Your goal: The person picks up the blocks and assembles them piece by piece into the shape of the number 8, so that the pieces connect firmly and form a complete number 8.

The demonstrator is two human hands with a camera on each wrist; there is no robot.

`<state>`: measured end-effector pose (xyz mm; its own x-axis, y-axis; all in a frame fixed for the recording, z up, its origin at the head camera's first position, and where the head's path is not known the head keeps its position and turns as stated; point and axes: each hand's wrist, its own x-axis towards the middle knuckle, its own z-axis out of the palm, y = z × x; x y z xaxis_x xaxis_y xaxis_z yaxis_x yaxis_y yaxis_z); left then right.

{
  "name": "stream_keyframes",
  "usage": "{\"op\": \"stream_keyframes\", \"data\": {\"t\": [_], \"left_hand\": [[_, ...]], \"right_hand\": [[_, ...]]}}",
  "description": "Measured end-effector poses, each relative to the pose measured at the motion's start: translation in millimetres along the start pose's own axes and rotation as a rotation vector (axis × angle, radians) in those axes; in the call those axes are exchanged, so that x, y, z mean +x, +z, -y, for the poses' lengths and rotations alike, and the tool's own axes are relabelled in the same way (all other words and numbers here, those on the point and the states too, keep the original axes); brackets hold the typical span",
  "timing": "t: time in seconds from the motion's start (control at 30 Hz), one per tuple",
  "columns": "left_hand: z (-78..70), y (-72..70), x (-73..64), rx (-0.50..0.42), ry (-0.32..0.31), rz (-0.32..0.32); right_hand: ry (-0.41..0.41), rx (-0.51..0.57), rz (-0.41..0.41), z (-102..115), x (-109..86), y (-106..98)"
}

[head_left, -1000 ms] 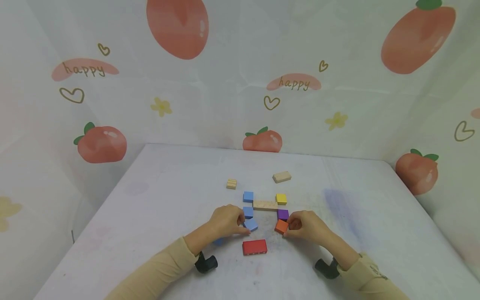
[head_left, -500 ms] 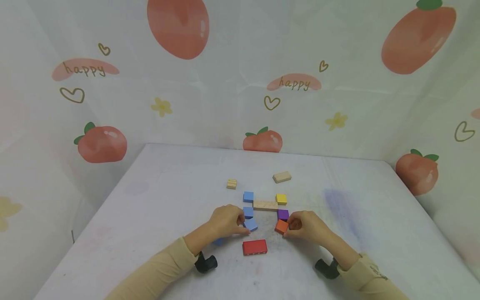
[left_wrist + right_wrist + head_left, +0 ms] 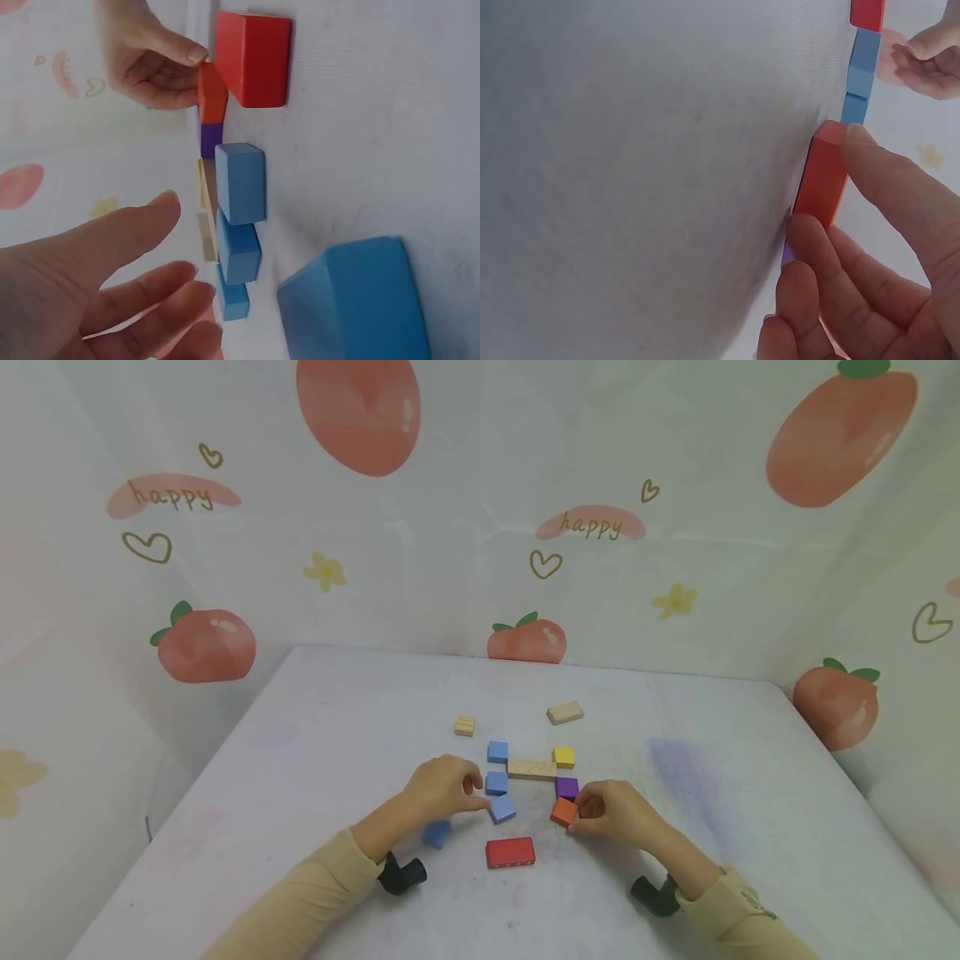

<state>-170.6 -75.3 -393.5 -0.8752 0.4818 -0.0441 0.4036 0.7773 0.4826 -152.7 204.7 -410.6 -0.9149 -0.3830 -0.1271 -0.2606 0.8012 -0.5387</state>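
Note:
My left hand is apart from the blocks, thumb and fingers spread beside a tilted light-blue block. Two more blue blocks continue away from it, a middle one and a far one. On the other side, my right hand pinches an orange block between thumb and fingers. The orange block sits at an angle at the near end of a purple block. A plain wooden plank spans between the two rows, near a yellow block.
A red block lies in front of the rows. By the left forearm is a blue piece, large in the left wrist view. Farther back lie a small striped wooden block and a plain wooden block. A printed curtain stands behind.
My left hand has let go of the light-blue block and drawn back to the left, uncovering the blue piece by the forearm. The right hand stays on the orange block.

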Motion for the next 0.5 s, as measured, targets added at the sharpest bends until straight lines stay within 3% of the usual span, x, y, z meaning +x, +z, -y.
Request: {"op": "stream_keyframes", "data": {"t": [0.17, 0.37, 0.5], "left_hand": [[0.1, -1.8, -3.6, -0.049, 0.049, 0.061], [-1.8, 7.7, -8.9, -0.116, 0.118, 0.146], [-5.1, 14.3, -12.1, -0.111, 0.171, 0.173]], "right_hand": [[-0.004, 0.006, -0.002, -1, 0.4, 0], [-0.011, 0.01, -0.002, -1, 0.4, -1], [-0.018, 0.014, -0.003, -2, 0.3, 0]]}}
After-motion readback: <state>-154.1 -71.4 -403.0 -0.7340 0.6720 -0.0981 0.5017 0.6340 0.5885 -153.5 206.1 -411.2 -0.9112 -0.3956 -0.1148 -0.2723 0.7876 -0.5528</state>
